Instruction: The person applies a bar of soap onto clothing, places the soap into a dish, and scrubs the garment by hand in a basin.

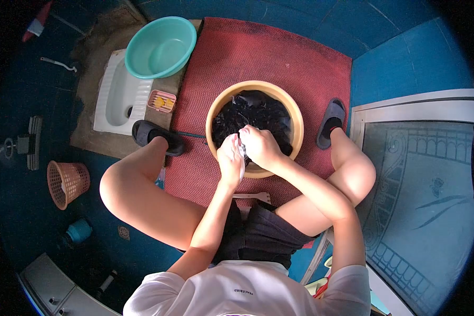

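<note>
A yellow basin [214,105] stands on the red mat, with dark wet cloth [253,108] and water in it. Over the basin's near part, my left hand [229,158] is closed on a small white cloth [242,150]. My right hand [260,146] is closed on the same cloth, right beside the left one. The two hands touch or nearly touch. Part of the cloth hangs down below the left hand's fingers; the rest is hidden inside the hands.
A turquoise basin [160,47] sits at the upper left by a squat toilet [118,100]. Near it is a pink soap dish [161,101] with yellow soap. A pink wastebasket [68,184] stands at the left, a glass door [421,189] at the right.
</note>
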Demonstrator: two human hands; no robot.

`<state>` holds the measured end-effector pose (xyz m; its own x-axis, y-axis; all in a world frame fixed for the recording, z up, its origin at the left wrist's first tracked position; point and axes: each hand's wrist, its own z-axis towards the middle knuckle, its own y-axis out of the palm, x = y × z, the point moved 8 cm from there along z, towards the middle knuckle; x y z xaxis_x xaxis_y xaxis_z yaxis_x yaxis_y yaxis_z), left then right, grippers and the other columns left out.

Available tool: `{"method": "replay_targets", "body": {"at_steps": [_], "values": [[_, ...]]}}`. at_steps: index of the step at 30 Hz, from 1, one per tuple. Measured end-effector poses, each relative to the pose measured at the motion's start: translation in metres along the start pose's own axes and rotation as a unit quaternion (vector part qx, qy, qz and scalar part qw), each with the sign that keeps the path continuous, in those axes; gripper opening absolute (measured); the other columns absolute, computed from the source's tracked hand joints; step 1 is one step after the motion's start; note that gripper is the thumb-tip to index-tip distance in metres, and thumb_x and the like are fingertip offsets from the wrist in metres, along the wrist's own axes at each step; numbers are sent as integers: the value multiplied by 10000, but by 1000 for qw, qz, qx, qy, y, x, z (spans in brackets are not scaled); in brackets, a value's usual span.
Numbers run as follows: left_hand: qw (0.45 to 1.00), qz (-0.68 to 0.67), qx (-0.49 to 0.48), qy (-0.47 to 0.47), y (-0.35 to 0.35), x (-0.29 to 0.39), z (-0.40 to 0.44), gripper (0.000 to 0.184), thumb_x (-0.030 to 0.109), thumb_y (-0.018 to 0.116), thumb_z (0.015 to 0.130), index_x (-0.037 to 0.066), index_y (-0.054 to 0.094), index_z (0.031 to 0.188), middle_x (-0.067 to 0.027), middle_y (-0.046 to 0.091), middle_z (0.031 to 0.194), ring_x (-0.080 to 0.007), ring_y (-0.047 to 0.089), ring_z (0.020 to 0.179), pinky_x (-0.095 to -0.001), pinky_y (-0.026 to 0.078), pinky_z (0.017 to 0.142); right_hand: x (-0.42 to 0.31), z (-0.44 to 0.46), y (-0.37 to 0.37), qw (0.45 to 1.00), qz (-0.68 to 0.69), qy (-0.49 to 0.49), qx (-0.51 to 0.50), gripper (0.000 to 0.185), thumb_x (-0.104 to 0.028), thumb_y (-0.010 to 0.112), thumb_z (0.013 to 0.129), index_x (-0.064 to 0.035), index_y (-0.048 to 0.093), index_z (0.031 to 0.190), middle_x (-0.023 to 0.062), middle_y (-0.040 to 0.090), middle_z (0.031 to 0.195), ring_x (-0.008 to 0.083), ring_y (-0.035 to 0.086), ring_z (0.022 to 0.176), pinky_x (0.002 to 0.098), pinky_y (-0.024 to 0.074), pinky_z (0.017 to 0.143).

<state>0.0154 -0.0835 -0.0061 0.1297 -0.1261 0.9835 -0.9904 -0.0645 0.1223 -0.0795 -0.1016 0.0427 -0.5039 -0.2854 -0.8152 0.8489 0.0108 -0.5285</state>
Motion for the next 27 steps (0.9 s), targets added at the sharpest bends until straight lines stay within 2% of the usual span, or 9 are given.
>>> {"method": "replay_targets", "body": {"at_steps": [5,8,12,15,17,19,21,22,27], "values": [[997,-67,1,-27,5,7,3,165,112,453,867,31,472,1010,-7,452,776,-75,428,696,-208,381,676,20,-1,3,983,96,157,-13,139,-81,416,868,22,461,786,93,478,654,163,528,589,264,419,541],[991,-123,-37,-28,13,6,2,471,98,602,757,49,382,1171,-38,466,992,-109,446,898,-245,386,790,23,-2,3,906,354,227,36,183,-212,371,920,-45,442,902,11,466,820,73,455,755,228,392,669],[944,-292,-51,-148,21,-32,1,459,109,606,771,18,414,1177,-56,516,1036,-124,494,941,-256,386,854,16,-8,23,903,366,163,-155,530,-400,92,923,-53,319,1253,117,367,1215,199,319,1172,302,220,997],[939,-307,-55,-143,22,-35,2,363,169,514,841,-17,423,1139,-111,521,1100,-194,522,987,-305,399,877,3,-8,22,954,248,118,-123,516,-392,127,924,-67,218,1315,122,186,1364,213,153,1280,322,131,1035],[941,-316,-12,-122,17,-31,0,294,108,537,830,-2,486,1098,-61,545,996,-118,513,912,-255,411,818,-10,-4,12,994,64,48,-73,520,-389,217,918,-77,174,1332,106,77,1400,210,77,1300,333,73,1044],[967,-215,54,-128,8,-21,0,216,181,539,843,8,560,970,-16,559,801,-66,491,591,-181,406,506,-2,1,1,974,180,135,-40,548,-399,202,909,-3,237,1285,185,157,1359,320,68,1291,415,41,1040],[961,-191,64,-190,4,-26,0,211,233,534,848,28,579,874,3,520,680,-40,407,475,-169,307,380,9,7,-15,983,159,95,15,488,-335,227,922,10,259,1265,173,224,1327,284,180,1263,357,144,1034],[964,-150,84,-202,1,-27,1,301,305,498,862,58,521,692,6,445,572,-72,379,407,-175,250,339,15,7,-20,973,191,132,16,503,-354,232,921,9,254,1268,169,227,1327,273,182,1264,357,145,1033],[968,-164,66,-180,-1,-25,5,447,398,445,869,116,339,539,-6,373,490,-88,340,379,-199,235,307,27,0,-16,954,206,214,-30,534,-436,284,901,-37,316,1255,142,294,1290,239,232,1241,341,173,1022]]}}
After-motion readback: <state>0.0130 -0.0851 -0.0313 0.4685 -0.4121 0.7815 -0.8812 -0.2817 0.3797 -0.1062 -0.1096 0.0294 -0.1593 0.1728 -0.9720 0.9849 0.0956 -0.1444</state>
